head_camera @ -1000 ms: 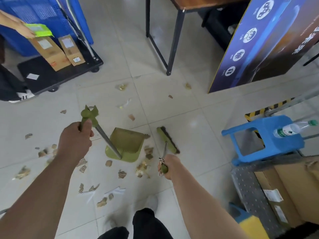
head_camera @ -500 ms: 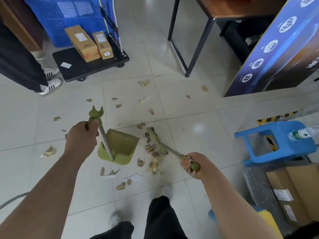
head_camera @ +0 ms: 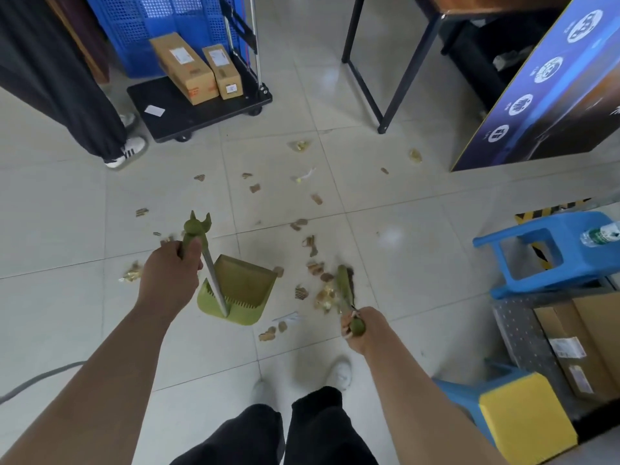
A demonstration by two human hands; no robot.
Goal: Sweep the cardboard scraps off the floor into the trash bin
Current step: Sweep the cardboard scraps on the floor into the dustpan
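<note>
My left hand [head_camera: 167,276] grips the upright handle of a green dustpan [head_camera: 240,292] that rests on the tiled floor with its mouth facing right. My right hand [head_camera: 360,327] holds the handle of a green broom [head_camera: 345,286], whose head sits on the floor to the right of the pan. Cardboard scraps [head_camera: 317,268] lie clustered between pan and broom head, with more scattered farther away [head_camera: 255,188] and to the left [head_camera: 132,271]. No trash bin is visible.
A black cart [head_camera: 188,109] carrying two cardboard boxes stands at the back, with another person's leg and shoe [head_camera: 125,152] beside it. A table leg [head_camera: 382,129], a blue display board [head_camera: 550,95], a blue stool [head_camera: 550,250] and boxes [head_camera: 577,344] crowd the right.
The broom head has swung right, away from the dustpan's mouth, and now lies closer to my right hand. The dustpan and my left hand have stayed about where they were.
</note>
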